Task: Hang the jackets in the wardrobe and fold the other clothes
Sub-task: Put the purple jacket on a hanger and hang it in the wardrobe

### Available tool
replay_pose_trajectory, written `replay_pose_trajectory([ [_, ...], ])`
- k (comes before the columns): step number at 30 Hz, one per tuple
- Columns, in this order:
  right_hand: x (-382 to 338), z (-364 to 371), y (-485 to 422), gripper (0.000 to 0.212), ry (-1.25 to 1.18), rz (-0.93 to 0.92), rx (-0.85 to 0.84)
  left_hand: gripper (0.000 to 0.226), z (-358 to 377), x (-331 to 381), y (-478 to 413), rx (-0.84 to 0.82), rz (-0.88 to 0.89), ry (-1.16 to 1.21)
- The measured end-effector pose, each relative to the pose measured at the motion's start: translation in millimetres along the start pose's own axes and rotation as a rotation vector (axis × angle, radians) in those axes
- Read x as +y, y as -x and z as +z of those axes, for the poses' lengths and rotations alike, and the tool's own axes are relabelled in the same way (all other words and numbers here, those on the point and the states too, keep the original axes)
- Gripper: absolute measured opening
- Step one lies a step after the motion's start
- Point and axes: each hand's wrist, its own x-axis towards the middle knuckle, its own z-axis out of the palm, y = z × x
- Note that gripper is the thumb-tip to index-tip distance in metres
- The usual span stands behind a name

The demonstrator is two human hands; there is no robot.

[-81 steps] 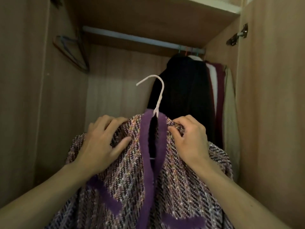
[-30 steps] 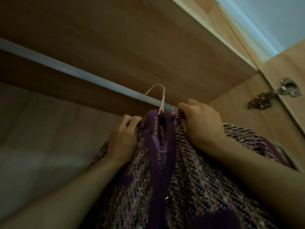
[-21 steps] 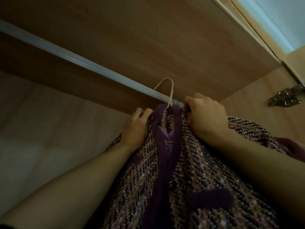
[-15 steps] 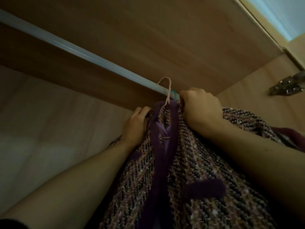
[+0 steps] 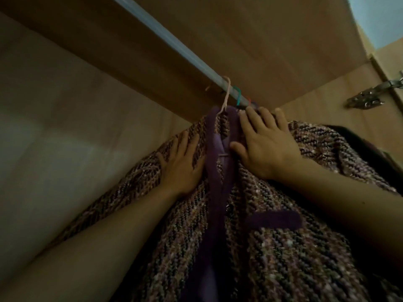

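The tweed jacket (image 5: 283,258) hangs inside the wardrobe, its pale hanger hook (image 5: 226,92) looped over the rail (image 5: 174,44) just above the fingertips. The left hand (image 5: 183,164) and right hand (image 5: 266,147) lie flat on either side of the purple trim. Their fingers (image 5: 253,118) are straight and released, grasping nothing, probably to settle the shoulders squarely so the jacket hangs even. A green hook (image 5: 237,95) sits on the rail just beyond the right fingers, and a door hinge (image 5: 370,94) is well off to their right.

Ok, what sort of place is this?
Inside a wooden wardrobe, probably at home: a hanging rail under a shelf, the hanger hook of the tweed jacket over it, a door hinge at right.
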Motion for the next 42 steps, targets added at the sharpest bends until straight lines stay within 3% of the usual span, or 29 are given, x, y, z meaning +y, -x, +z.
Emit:
replay_pose_trajectory([
  [11,-21.5,-26.4,109.6,0.09,0.155,0.049,-0.471,0.085,21.6,-20.1,97.7,-0.153,-0.098,-0.093],
  [22,-3.0,57.4,132.9,0.092,0.337,-0.005,-0.198,0.081,100.3,-15.0,116.3,-0.126,-0.079,0.011],
  [30,-12.5,68.2,132.4,0.09,0.396,0.06,-0.26,0.076,122.4,-4.2,119.7,-0.26,-0.084,0.046],
  [42,-90.4,8.7,260.1,0.078,0.076,-0.056,-0.364,0.064,51.7,5.3,286.4,-0.293,-0.037,0.192],
])
